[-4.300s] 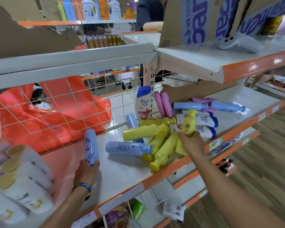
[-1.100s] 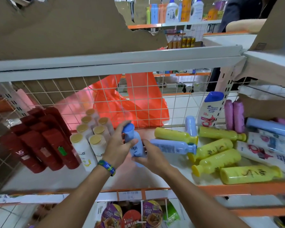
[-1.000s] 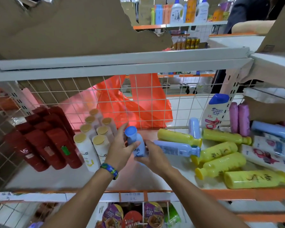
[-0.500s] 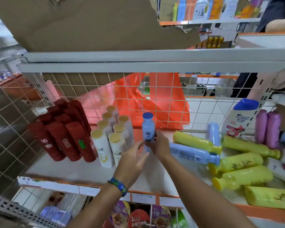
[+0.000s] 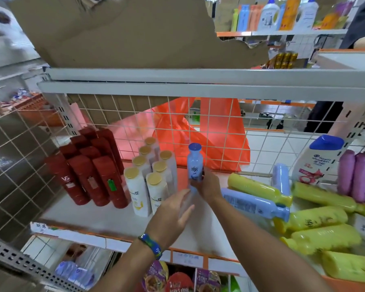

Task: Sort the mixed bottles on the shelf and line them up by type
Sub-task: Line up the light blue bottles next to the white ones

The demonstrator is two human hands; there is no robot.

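Right hand: its fingers were wrapped round the lower part of an upright blue bottle, holding it on the shelf.
Left hand: its fingers were spread apart and empty, just short of the bottle's base; a blue wristband sat on that wrist.
Left of the fingers: white bottles with gold caps stood in rows just beside the held bottle, with red bottles standing further left.
Right of the fingers: a second blue bottle lay on its side near the right wrist, among yellow bottles lying flat.
Beyond the fingers: a wire grid backed the shelf, with an orange plastic bag behind it.
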